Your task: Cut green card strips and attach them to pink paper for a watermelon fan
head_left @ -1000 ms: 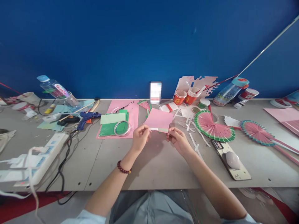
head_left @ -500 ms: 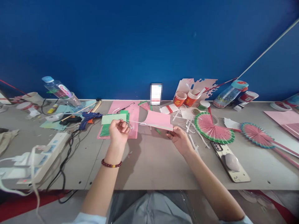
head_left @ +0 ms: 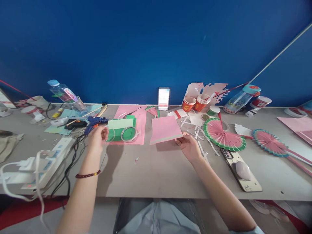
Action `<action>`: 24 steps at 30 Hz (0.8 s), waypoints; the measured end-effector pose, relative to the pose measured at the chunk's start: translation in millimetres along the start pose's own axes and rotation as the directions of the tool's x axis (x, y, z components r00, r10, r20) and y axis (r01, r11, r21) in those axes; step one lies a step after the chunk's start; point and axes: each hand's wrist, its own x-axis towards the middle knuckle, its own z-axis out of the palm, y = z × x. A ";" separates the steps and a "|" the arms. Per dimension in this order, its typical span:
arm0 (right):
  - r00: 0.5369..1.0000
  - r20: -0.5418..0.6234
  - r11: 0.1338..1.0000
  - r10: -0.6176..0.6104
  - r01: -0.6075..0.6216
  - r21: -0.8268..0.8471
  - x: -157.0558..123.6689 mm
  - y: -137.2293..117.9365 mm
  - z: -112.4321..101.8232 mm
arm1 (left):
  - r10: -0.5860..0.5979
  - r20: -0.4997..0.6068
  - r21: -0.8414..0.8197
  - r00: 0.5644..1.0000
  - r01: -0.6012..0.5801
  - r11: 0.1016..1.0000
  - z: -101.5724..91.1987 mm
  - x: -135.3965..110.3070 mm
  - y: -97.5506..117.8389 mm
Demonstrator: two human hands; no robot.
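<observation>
My right hand [head_left: 189, 146] pinches a pink sheet of paper [head_left: 165, 128] by its near right corner, holding it just above the table. A pale greenish band runs along the sheet's near edge. Over on the left, my left hand [head_left: 97, 138] is closed, and a thin whitish strip [head_left: 112, 134] curls out from its fingers. Green paper pieces [head_left: 122, 134] and a light green one [head_left: 120, 123] lie beside that hand on larger pink paper [head_left: 140, 131]. A clear tape roll [head_left: 129, 134] rests on the green pieces.
Pink-and-green folded paper fans [head_left: 223, 135], white paper scraps [head_left: 195, 131], and a phone [head_left: 253, 182] with a mouse [head_left: 242, 170] lie at right. Red paper cups [head_left: 188, 103] stand behind. At left are a blue glue gun [head_left: 94, 123], a power strip [head_left: 52, 159] and a tilted bottle [head_left: 67, 94].
My left hand has moved left, and the thin strip that stretched to the pink sheet has come away from it. The sheet now lies flatter in my right hand.
</observation>
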 end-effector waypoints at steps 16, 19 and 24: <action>1.000 -0.018 0.998 -0.020 0.020 0.056 -0.1 3.4 -0.1 | -0.476 0.856 0.513 0.200 -0.224 0.828 86.7 -126.0 -19.1; 1.000 -0.004 0.998 -0.021 0.021 0.062 -0.4 5.1 0.1 | -0.500 0.858 0.511 0.118 -0.096 0.854 110.6 -153.8 -45.1; 0.996 0.067 0.995 -0.054 0.059 -0.082 -1.0 10.3 -3.1 | -0.289 0.843 0.283 0.454 0.082 0.956 134.8 -151.2 -88.6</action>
